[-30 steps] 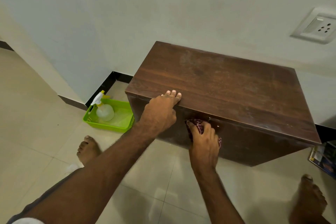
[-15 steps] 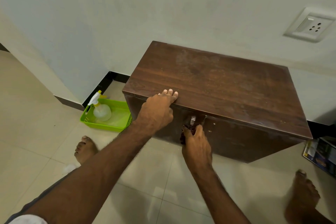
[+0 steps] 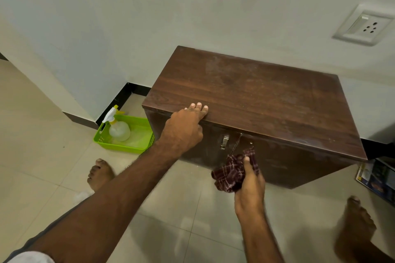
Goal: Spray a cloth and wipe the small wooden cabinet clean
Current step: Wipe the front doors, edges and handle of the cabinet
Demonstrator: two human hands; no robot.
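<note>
Fingers [image 3: 199, 106] of the left hand [image 3: 183, 132] are hooked over the front edge of the small wooden cabinet [image 3: 256, 100], the fingertips laid flat on its top and the palm pressed against the upper part of its front; nothing is held in that hand. A bunched dark red checked cloth [image 3: 232, 172] is clamped in the right hand [image 3: 250, 185], with the thumb laid across the fabric and the remaining fingers closed behind it. The cloth is held in front of the cabinet's lower front, near the gap between the two doors; whether it touches the wood cannot be told. A metal latch [image 3: 224, 141] is seen on the left door, above and to the left of the cloth and just right of the left wrist. Pale dusty smears are visible on the cabinet's dark top and front. The cabinet is stood on the tiled floor [image 3: 171, 209] against a pale wall [image 3: 192, 6]. To its left, touching or just beside its side, a green plastic basket [image 3: 119, 145] is set on the floor, and a clear spray bottle [image 3: 118, 128] with a white and yellow trigger head is stood upright inside it. Two bare feet are planted on the tiles, one under the left forearm [image 3: 100, 174], the other at the far right [image 3: 354, 224]. A wall socket [image 3: 363, 25] is mounted above the cabinet's right end, and printed papers [image 3: 376, 179] are lying beside its right side.
</note>
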